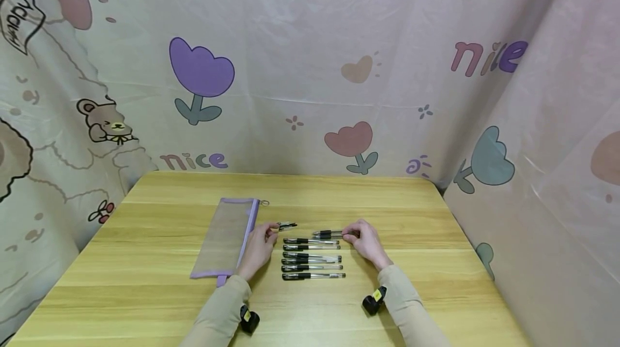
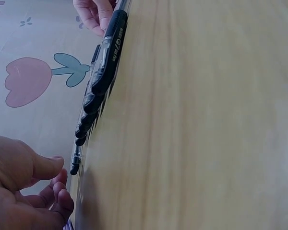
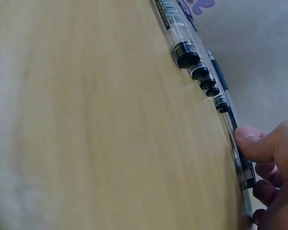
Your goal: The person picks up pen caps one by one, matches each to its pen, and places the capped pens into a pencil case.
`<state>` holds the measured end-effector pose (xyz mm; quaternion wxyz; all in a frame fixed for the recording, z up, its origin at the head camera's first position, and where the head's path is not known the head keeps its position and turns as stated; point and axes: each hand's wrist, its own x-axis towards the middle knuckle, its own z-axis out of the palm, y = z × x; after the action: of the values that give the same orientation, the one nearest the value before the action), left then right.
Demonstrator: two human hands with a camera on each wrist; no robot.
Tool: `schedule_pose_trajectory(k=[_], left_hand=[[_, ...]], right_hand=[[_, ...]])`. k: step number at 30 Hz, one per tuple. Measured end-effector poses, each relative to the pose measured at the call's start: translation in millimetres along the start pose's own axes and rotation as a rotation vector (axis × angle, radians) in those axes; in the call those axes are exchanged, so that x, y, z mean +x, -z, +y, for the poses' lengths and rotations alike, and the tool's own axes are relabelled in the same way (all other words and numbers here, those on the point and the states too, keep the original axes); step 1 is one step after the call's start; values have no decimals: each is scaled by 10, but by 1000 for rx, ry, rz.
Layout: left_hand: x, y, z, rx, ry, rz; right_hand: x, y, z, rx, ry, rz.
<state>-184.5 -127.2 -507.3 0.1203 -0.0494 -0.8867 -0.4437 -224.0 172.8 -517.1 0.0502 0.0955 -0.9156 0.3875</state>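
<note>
Several clear-barrelled gel pens with black caps and grips lie side by side in a column [image 1: 312,276] on the wooden table. My right hand [image 1: 366,240] pinches the right end of a pen [image 1: 328,234] at the far end of the column; in the right wrist view the thumb [image 3: 254,143] presses on a pen. My left hand [image 1: 260,247] is at the column's left, its fingers loosely bent near some small dark slim pieces [image 1: 288,226]. The left wrist view shows a gap between thumb and fingers of the left hand [image 2: 26,187], with nothing held there.
A flat mesh zip pouch [image 1: 225,236] with purple edging lies left of the pens, partly under the left forearm. Black wrist cameras [image 1: 374,301] are on both sleeves. A printed curtain [image 1: 290,67] hangs behind the table [image 1: 121,282] and along its sides.
</note>
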Motion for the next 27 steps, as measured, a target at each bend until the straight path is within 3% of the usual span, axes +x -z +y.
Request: schedule_pose_trajectory(k=[18,27], left_hand=[[65,-72,0,12,29,-41],[182,-109,23,46,29,-59]], right_hand=[[-27,29,-7,137,-92,-9],[-45,87,-5,170,-79,0]])
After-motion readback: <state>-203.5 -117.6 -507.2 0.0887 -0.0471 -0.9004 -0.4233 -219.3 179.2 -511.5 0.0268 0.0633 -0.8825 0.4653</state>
